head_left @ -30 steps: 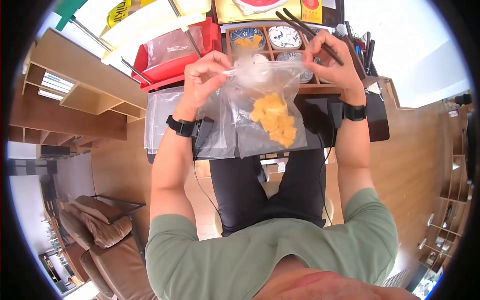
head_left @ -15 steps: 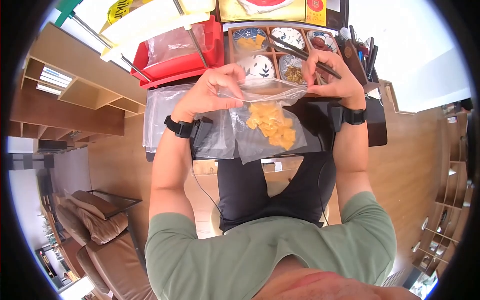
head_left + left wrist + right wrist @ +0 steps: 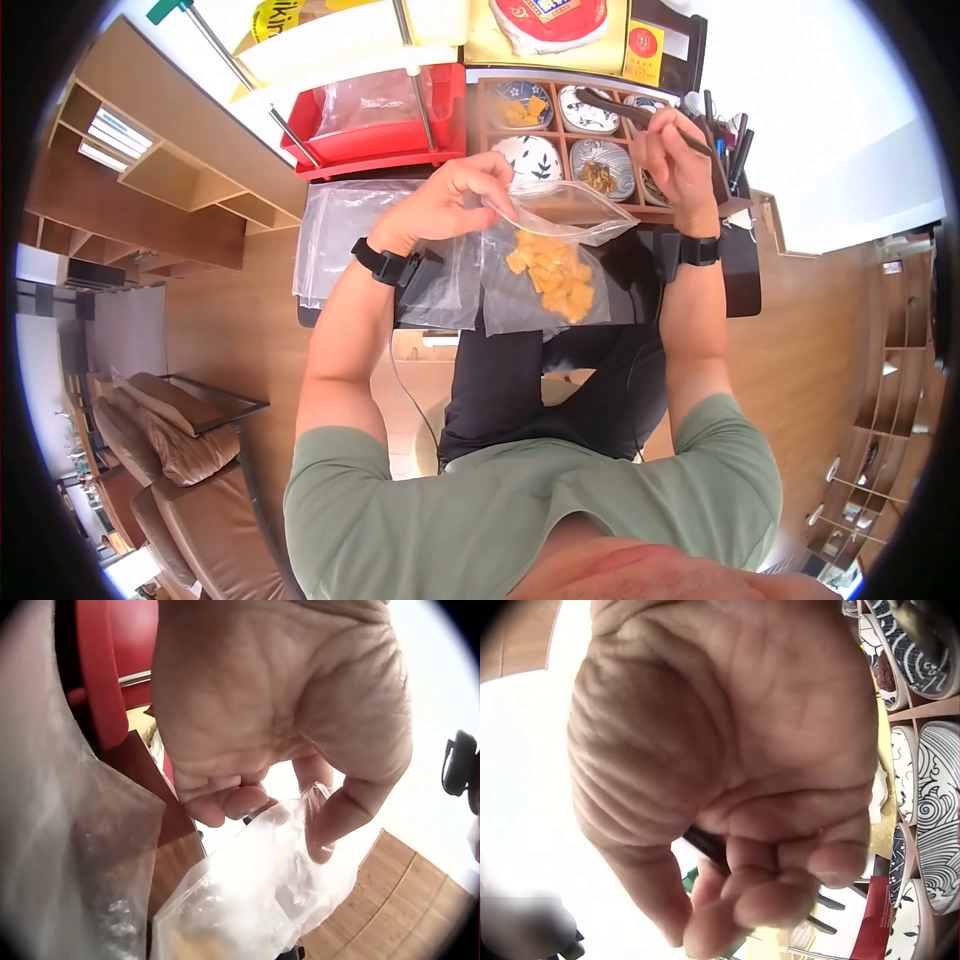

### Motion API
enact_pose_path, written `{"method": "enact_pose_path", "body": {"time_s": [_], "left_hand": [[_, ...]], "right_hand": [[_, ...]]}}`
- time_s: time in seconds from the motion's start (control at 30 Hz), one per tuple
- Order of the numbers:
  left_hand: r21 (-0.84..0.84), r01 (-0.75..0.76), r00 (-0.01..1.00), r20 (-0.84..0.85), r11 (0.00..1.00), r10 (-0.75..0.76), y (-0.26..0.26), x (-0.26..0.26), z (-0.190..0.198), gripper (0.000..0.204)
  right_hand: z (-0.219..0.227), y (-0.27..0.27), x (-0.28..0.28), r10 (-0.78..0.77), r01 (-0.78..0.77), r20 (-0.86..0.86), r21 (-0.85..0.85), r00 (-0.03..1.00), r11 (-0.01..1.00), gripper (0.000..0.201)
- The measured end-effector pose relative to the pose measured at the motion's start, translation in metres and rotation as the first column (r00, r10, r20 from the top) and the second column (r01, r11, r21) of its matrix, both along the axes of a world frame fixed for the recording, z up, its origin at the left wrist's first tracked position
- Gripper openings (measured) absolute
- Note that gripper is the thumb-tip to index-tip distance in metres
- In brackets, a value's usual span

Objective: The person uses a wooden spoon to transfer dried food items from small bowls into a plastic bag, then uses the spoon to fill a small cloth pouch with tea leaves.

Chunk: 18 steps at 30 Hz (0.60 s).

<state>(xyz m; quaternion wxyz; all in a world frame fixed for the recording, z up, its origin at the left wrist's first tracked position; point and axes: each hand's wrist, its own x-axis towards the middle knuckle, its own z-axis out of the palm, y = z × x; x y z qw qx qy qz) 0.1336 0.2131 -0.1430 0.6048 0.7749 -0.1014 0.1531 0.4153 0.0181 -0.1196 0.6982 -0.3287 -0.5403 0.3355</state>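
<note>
My left hand [image 3: 455, 200] pinches the rim of a clear plastic zip bag [image 3: 505, 300] between thumb and fingers. The bag's mouth gapes toward the right. Inside lie orange-yellow dried pieces [image 3: 555, 280], gathered in a loose heap. In the left wrist view the thumb presses the crinkled film of the bag [image 3: 255, 877]. My right hand [image 3: 680, 165] is raised right of the bag, apart from its rim, gripping dark chopsticks [image 3: 625, 108]. Two dark tips of the chopsticks [image 3: 823, 924] show beyond its curled fingers in the right wrist view; the palm hides the rest.
A divided wooden tray [image 3: 555, 148] behind the bag holds several patterned bowls, one with similar orange pieces [image 3: 522, 110]. Flat clear bags [image 3: 345, 240] lie left on the dark table. Behind them stands a red bin [image 3: 385, 145]. A pen holder [image 3: 735, 170] stands at right.
My right hand has let go of the bag's rim and moved up and right with the chopsticks. The bag's mouth has opened. My left hand still pinches its side.
</note>
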Motion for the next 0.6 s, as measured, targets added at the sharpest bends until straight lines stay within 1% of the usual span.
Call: {"method": "enact_pose_path", "body": {"time_s": [0.03, 0.1, 0.13, 0.17, 0.2, 0.23, 0.27, 0.3, 0.37, 0.4, 0.43, 0.5, 0.53, 0.57, 0.6], "left_hand": [[0.0, -0.001, 1.0, 0.007, 1.0, 0.001, 0.0, 0.0, -0.001, 0.025], [-0.016, -0.004, 1.0, 0.031, 1.0, 0.005, 0.001, 0.001, -0.003, 0.025], [-0.014, -0.006, 0.999, 0.038, 1.0, 0.006, 0.002, 0.002, -0.002, 0.025], [-0.028, -0.017, 0.999, 0.036, 0.999, 0.018, 0.002, 0.002, -0.002, 0.025], [-0.041, -0.025, 0.999, 0.029, 0.999, 0.026, 0.001, 0.002, -0.003, 0.024], [-0.04, -0.02, 0.999, 0.024, 0.999, 0.021, 0.0, 0.001, -0.003, 0.024], [-0.054, -0.02, 1.0, 0.023, 0.998, 0.021, 0.0, 0.001, -0.002, 0.024], [-0.066, -0.022, 0.999, 0.024, 0.998, 0.024, 0.001, 0.001, 0.0, 0.024], [-0.07, -0.023, 0.999, 0.028, 0.997, 0.025, 0.0, 0.001, 0.001, 0.024], [-0.076, -0.025, 0.999, 0.035, 0.997, 0.027, 0.0, 0.002, 0.001, 0.024], [-0.075, -0.027, 0.999, 0.031, 0.997, 0.029, 0.0, 0.001, 0.001, 0.024], [-0.052, -0.034, 0.998, 0.058, 0.998, 0.037, 0.001, 0.001, 0.002, 0.026], [-0.053, -0.035, 0.998, 0.058, 0.998, 0.039, 0.002, 0.001, 0.002, 0.026], [-0.066, -0.031, 0.997, 0.062, 0.997, 0.035, 0.002, 0.002, 0.001, 0.026], [-0.08, -0.027, 0.997, 0.068, 0.996, 0.033, 0.002, 0.002, -0.001, 0.026]], "right_hand": [[-0.008, 0.005, 0.004, 0.001, -0.001, 0.007, 0.0, 1.0, 1.0, 0.027], [-0.01, 0.011, 0.003, 0.0, 0.008, -0.147, 0.051, 0.989, 0.999, 0.041], [-0.011, 0.013, 0.003, -0.099, 0.101, -0.084, 0.023, 0.991, 0.995, 0.052], [0.0, 0.016, -0.007, -0.1, 0.102, -0.084, 0.022, 0.991, 0.995, 0.052], [0.016, 0.021, -0.021, -0.416, 0.42, 0.162, 0.015, 0.895, 0.907, 0.054], [0.028, 0.025, -0.031, -0.658, 0.684, 0.386, 0.087, 0.647, 0.724, 0.056], [0.035, 0.033, -0.032, -0.656, 0.654, 0.367, 0.15, 0.66, 0.742, 0.058], [0.04, 0.042, -0.032, -0.658, 0.654, 0.362, 0.155, 0.66, 0.74, 0.058], [0.044, 0.056, -0.034, -0.639, 0.722, 0.441, -0.029, 0.63, 0.692, 0.053], [0.048, 0.063, -0.04, -0.675, 0.768, 0.449, -0.041, 0.585, 0.639, 0.046], [0.043, 0.069, -0.04, -0.674, 0.767, 0.446, -0.044, 0.589, 0.64, 0.046], [0.032, 0.081, -0.041, -0.652, 0.773, 0.521, -0.024, 0.55, 0.633, 0.039], [0.03, 0.08, -0.038, -0.614, 0.815, 0.632, -0.049, 0.473, 0.578, 0.033], [0.029, 0.081, -0.039, -0.61, 0.814, 0.635, -0.052, 0.474, 0.578, 0.033], [0.027, 0.082, -0.04, -0.621, 0.81, 0.654, 0.022, 0.432, 0.586, 0.031]]}}
